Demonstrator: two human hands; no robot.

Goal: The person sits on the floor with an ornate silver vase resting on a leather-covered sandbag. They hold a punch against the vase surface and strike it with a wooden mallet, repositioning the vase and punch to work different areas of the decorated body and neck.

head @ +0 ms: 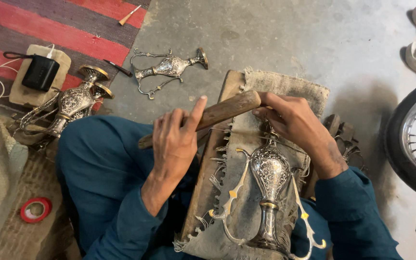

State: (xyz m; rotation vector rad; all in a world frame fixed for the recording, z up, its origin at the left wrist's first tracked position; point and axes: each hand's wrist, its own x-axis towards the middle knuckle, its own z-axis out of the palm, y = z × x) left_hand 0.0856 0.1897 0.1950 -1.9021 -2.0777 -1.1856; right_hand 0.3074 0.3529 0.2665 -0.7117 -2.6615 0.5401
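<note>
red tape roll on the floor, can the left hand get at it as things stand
Probably not right away: the left hand is gripping the wooden stick, and the red tape roll lies apart, beyond the person's raised knee. Nothing covers the roll itself.

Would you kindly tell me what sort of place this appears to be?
Probably a small floor-level metalcraft workshop: an engraved metal vase lies on burlap padding, finished vases wait on the concrete floor, and a wheel stands nearby.

Evenly daylit, soft and diffuse; faint shadow on concrete floor (314, 43) beyond burlap pad (290, 89). Mild glints on engraved metal. Sharp throughout, slight wide-angle stretch at edges.
</note>
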